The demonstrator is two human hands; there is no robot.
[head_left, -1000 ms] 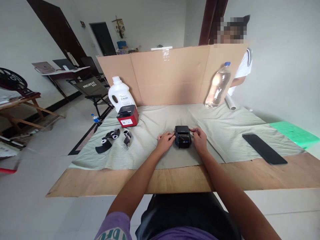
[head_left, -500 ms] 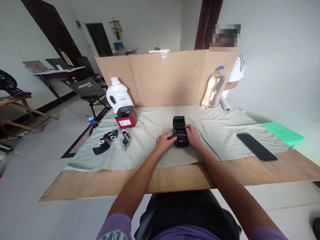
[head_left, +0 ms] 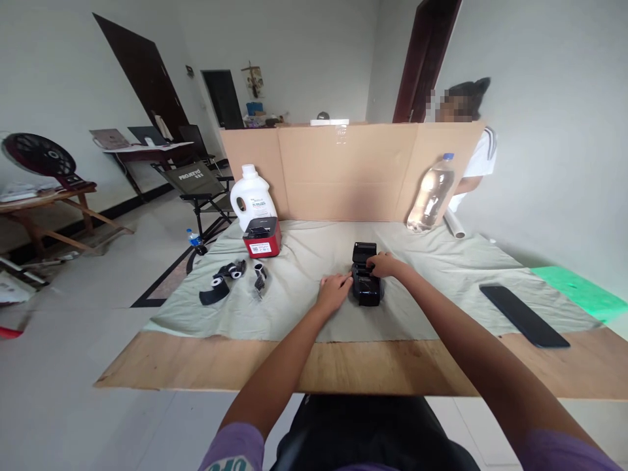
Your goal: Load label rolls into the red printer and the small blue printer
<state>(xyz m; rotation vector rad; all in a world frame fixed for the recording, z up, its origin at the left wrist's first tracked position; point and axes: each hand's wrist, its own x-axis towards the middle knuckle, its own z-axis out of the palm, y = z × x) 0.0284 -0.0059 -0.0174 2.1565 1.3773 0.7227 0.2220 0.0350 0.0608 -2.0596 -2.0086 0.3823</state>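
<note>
Black and boxy, a small plastic printer with its lid flipped up (head_left: 366,282) is sitting on the pale grey-green cloth (head_left: 441,261) near the middle of the plywood tabletop (head_left: 343,366). The left hand (head_left: 334,292) is resting against the printer's left side, fingers curled loosely on the cloth. The right hand (head_left: 385,265) is reaching over the open top, fingertips pressing down at the hinge area; it is touching, and whether it is pinching anything I cannot tell. Left of the hands, a red and black printer (head_left: 262,237) is standing before a white plastic jug (head_left: 252,196), with black roll pieces (head_left: 226,281) lying nearby. A flat black phone (head_left: 524,315) is lying well apart on the right. A clear water bottle (head_left: 432,194) is leaning against the brown cardboard screen (head_left: 343,170), and another person in a white shirt (head_left: 478,157) is standing behind it.
</note>
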